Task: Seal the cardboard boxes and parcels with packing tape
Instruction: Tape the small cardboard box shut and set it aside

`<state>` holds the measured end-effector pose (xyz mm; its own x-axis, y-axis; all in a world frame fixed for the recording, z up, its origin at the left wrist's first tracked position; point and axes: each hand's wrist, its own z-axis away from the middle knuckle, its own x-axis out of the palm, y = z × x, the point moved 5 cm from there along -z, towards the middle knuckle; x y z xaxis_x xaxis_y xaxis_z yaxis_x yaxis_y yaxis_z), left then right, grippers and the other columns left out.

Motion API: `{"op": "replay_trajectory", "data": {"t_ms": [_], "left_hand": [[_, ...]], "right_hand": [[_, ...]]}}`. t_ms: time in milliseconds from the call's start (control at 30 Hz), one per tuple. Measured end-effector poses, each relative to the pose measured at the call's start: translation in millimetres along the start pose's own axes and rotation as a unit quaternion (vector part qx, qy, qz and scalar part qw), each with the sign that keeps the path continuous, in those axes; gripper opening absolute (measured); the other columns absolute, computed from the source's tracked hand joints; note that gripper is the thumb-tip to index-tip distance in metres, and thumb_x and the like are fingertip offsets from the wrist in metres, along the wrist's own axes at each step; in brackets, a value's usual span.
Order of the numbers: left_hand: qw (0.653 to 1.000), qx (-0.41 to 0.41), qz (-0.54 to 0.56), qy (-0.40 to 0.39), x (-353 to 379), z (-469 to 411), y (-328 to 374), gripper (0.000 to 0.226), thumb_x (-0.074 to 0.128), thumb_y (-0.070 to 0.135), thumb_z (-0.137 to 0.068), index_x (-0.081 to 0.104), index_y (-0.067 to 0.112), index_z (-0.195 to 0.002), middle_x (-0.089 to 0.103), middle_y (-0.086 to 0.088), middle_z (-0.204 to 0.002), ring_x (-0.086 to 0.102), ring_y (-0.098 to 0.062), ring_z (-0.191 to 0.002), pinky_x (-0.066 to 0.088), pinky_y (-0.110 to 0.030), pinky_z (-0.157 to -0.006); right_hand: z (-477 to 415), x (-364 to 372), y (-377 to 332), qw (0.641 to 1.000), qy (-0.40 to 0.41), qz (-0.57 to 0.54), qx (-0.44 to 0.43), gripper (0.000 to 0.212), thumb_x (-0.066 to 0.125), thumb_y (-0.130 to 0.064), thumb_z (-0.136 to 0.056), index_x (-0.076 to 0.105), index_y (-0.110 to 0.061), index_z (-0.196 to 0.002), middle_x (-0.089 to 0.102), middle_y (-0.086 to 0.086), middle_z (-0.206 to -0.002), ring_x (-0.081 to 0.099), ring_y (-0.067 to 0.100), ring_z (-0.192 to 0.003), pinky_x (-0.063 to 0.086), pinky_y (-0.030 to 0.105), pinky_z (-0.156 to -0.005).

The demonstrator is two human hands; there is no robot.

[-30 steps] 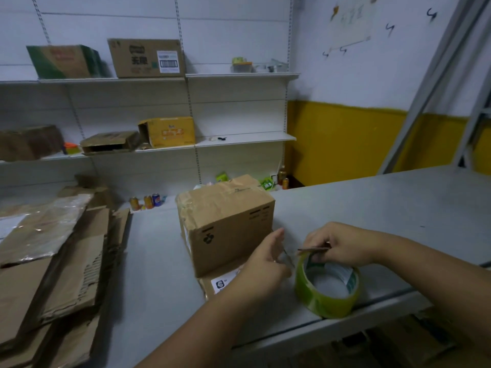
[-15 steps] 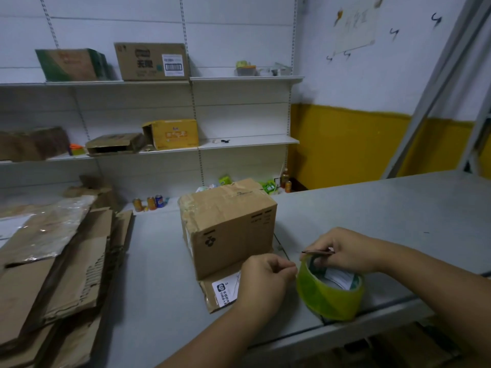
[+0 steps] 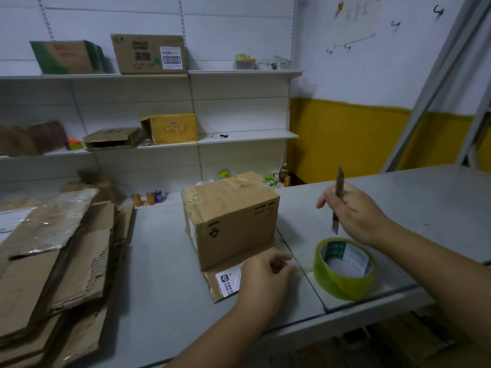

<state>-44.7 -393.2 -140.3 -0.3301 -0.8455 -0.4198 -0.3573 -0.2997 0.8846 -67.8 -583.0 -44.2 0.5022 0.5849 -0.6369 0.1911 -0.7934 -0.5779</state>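
On the grey table (image 3: 164, 261), the cardboard box (image 3: 231, 219) sits with its labelled flap (image 3: 212, 284) lying open toward you. Your left hand (image 3: 265, 277) rests there, fingers curled inward; whether they pinch a tape end, cannot tell. Your right hand (image 3: 354, 212) clamps a slim cutter (image 3: 338, 189) upright, probably to keep it clear of the tape roll (image 3: 344, 269), which stands near the box within reach.

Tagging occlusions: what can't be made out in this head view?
All head view.
The left hand: fingers curled under its back; any pinch hidden.
The thin dark tool in the right hand: blurred; knife or pen unclear.
The white printed label on the flat brown cardboard piece: partly under that hand, print too small.
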Motion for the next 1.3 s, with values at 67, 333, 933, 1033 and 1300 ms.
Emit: {"op": "replay_trajectory", "data": {"t_ms": [67, 333, 933, 1033, 1300], "left_hand": [[1.000, 0.011, -0.014, 0.010, 0, 0, 1, 0.026, 0.061, 0.025, -0.090, 0.063, 0.030, -0.116, 0.062, 0.018, -0.090, 0.057, 0.007, -0.087, 0.046, -0.011, -0.080], [0.998, 0.010, -0.056, 0.001, 3, -2, 3, 0.044, 0.058, 0.026, -0.092, 0.049, 0.030, -0.135, 0.065, 0.005, -0.109, 0.057, -0.002, -0.097, 0.043, -0.015, -0.088], [0.992, -0.041, -0.023, -0.114, -36, 54, 14, 0.018, 0.058, 0.017, -0.091, 0.066, 0.032, -0.098, 0.070, 0.007, -0.091, 0.065, -0.002, -0.083, 0.054, -0.018, -0.079], [0.995, -0.057, 0.018, -0.085, -58, 60, 14, 0.019, 0.058, 0.008, -0.090, 0.069, 0.024, -0.089, 0.071, 0.005, -0.076, 0.063, 0.000, -0.064, 0.053, -0.016, -0.065], [0.973, 0.048, -0.044, 0.223, -145, 31, 4, 0.058, 0.070, 0.021, -0.081, 0.042, 0.037, -0.130, 0.046, 0.014, -0.129, 0.047, -0.002, -0.115, 0.047, -0.027, -0.093]], "right_hand": [[-2, 1, -15, 1.000, 0.014, -0.022, -0.016, 0.041, 0.032, -0.051, -0.092, 0.061, -0.024, -0.083, 0.057, -0.001, -0.064, 0.057, -0.001, -0.058, 0.038, 0.010, -0.054], [25, 45, -10, 0.975, -0.213, 0.029, 0.064, 0.021, 0.055, -0.029, -0.095, 0.067, -0.019, -0.080, 0.066, 0.001, -0.078, 0.061, 0.011, -0.077, 0.051, 0.034, -0.076], [33, 45, -6, 0.954, -0.283, 0.089, 0.048, 0.006, 0.065, -0.038, -0.088, 0.065, -0.041, -0.083, 0.066, -0.018, -0.093, 0.059, -0.001, -0.094, 0.045, 0.024, -0.090], [32, 44, -6, 0.942, -0.316, 0.107, 0.048, 0.007, 0.060, -0.041, -0.090, 0.065, -0.043, -0.086, 0.066, -0.019, -0.096, 0.059, -0.001, -0.096, 0.045, 0.026, -0.092], [40, 65, -13, 0.961, -0.241, 0.118, 0.067, 0.014, 0.052, -0.039, -0.095, 0.064, -0.032, -0.092, 0.064, -0.011, -0.093, 0.058, 0.003, -0.088, 0.047, 0.026, -0.082]]}}
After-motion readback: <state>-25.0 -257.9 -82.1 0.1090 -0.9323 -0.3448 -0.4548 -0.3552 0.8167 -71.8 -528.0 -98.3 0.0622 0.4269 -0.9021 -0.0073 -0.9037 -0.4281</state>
